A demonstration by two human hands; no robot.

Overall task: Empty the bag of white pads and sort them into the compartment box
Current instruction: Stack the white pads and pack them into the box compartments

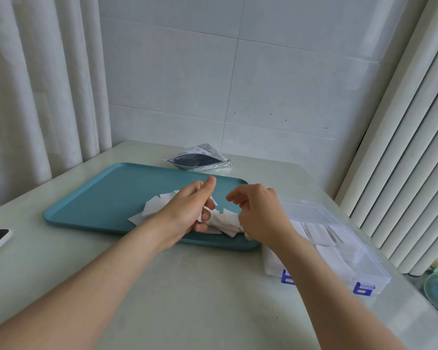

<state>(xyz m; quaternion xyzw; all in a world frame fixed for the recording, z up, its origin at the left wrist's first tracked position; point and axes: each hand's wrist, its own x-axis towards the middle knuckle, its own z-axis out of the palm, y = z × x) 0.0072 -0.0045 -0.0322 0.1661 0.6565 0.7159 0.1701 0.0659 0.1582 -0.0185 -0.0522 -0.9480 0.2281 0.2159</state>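
Pads (pixel 225 223) heaped on tray (pixel 99 198), near right corner. Left hand (pixel 187 210) grips several; right hand (pixel 258 213) curled over them, hold unclear. Box (pixel 374 275) just beside tray's right edge; bag (pixel 200 160) beyond far edge.

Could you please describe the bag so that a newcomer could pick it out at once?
Start at the teal tray on the table. Just past its far edge, toward the tiled wall, lies the bag. It alone is silvery with a dark middle and printed symbols; the pads and box nearby are white or clear.
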